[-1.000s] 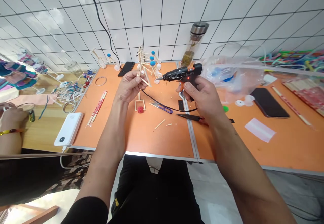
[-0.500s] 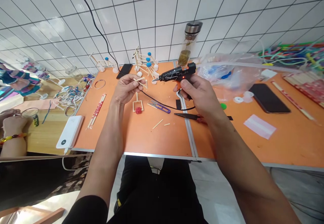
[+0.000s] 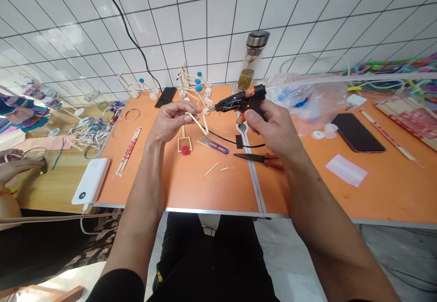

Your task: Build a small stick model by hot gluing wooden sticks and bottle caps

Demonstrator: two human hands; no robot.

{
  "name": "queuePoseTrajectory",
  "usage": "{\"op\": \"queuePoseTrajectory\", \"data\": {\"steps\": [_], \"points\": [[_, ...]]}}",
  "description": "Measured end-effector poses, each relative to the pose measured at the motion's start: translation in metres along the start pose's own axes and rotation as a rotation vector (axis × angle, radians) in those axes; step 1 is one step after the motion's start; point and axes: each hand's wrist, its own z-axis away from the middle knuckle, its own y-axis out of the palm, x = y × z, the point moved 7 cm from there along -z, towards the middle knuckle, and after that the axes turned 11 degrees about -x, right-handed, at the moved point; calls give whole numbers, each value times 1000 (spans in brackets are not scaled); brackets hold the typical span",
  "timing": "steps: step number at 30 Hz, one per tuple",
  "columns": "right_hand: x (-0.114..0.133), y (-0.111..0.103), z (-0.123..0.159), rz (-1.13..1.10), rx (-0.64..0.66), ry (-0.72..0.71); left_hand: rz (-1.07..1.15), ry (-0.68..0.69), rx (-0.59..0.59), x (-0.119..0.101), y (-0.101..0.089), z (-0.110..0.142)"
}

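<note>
Apparently no readable text anywhere.

Glue gun (image 3: 237, 102): glossy black plastic, orange trigger. Wooden stick (image 3: 196, 123): pale, matt, smooth. Tabletop (image 3: 218, 193): smooth orange laminate, aluminium edge strip (image 3: 256, 188). Wall tiles (image 3: 205, 33): glossy white ceramic. Bottle (image 3: 251, 63): clear glass, brushed metal lid (image 3: 257, 39). Bag (image 3: 307, 104): thin, clear, crinkled plastic. Pliers (image 3: 259, 158): dark metal, red plastic grips. Power bank (image 3: 90, 181): smooth white plastic.

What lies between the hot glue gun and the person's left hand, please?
In the head view, a thin wooden stick pinched in the left hand reaches toward the hot glue gun, with a small white piece just below its nozzle.
</note>
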Motion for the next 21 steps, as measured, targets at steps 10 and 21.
{"op": "queuePoseTrajectory", "data": {"steps": [10,21], "points": [[2,3,2,49,-30,-34,-10,-14,-27,2,0,0],[2,5,4,39,-24,-40,14,-11,-44,1,3,0]]}}
